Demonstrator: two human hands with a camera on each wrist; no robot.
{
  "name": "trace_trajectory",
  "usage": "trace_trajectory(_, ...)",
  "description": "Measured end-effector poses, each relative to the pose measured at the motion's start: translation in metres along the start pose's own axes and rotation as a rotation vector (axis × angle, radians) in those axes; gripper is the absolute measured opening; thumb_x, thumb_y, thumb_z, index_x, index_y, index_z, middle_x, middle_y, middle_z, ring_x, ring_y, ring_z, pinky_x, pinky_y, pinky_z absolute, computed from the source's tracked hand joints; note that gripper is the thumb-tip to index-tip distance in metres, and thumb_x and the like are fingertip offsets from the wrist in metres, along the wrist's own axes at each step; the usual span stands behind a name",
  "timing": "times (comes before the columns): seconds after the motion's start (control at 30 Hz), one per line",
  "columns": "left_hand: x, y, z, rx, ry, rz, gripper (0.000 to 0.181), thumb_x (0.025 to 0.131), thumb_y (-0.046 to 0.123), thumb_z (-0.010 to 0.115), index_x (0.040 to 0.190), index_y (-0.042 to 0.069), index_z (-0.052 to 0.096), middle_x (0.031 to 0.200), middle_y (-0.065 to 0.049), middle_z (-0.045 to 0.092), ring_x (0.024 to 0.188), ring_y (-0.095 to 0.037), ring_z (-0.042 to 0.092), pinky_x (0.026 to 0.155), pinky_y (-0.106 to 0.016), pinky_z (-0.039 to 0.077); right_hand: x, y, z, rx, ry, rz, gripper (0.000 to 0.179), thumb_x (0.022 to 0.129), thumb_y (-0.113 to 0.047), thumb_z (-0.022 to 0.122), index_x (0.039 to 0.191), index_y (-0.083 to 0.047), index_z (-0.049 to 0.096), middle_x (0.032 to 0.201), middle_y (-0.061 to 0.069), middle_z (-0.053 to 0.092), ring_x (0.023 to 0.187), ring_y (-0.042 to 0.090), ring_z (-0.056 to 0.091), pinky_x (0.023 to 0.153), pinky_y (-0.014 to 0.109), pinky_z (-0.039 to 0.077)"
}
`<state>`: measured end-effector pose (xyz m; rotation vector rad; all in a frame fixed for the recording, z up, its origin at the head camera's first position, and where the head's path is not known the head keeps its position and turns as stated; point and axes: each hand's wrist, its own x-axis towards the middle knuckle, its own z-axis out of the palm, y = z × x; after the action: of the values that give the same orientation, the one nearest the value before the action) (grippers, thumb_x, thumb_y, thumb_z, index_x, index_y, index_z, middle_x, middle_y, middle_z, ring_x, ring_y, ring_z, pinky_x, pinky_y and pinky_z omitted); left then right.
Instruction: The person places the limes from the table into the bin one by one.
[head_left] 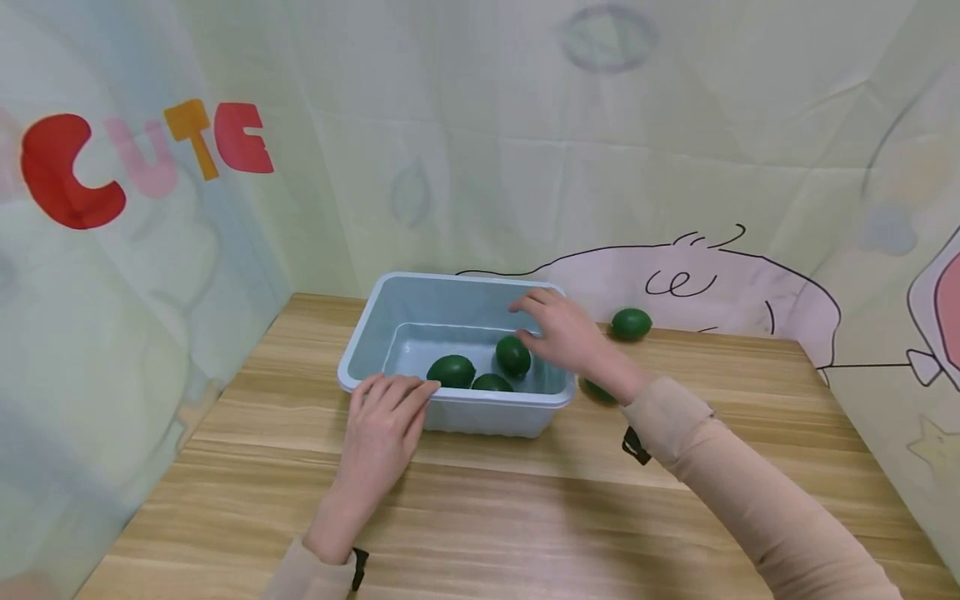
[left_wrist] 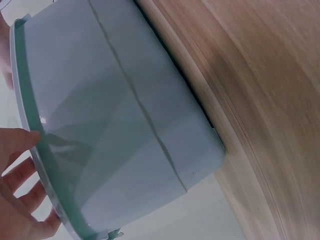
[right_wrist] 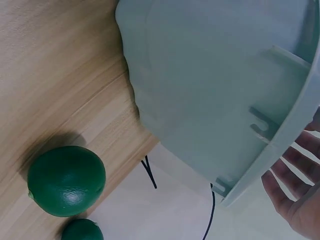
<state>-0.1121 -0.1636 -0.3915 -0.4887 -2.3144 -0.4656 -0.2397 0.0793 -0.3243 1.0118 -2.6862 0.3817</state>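
A pale blue plastic basin stands on the wooden table. Inside it lie three green limes: one lime at the front, another lime partly behind the front rim, and a third lime towards the right. My left hand holds the front left rim, thumb outside and fingers over the edge. Above the basin's right side, my right hand has its fingers spread and slightly bent, holding nothing. In the right wrist view, its fingers show past the rim.
Right of the basin, one lime lies near the table's back edge. Another lime sits nearer, mostly hidden under the right forearm in the head view. A printed cloth backdrop rises behind the wooden table.
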Motion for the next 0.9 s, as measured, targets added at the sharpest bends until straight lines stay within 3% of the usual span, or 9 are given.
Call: trace_trajectory(0.9, 0.000, 0.001, 0.000, 0.005, 0.003, 0.004, 0.028, 0.079, 0.010, 0.067, 0.106, 0.016, 0.067, 0.099, -0.003, 0.066, 0.097, -0.023, 0.056, 0.096, -0.047, 0.035, -0.020, 0.017, 0.004, 0.039, 0.080, 0.067, 0.028, 0.086, -0.021, 0.058, 0.112, -0.012, 0.061, 0.110, 0.002, 0.061, 0.101, 0.021, 0.055, 0.082, 0.036, 0.048)
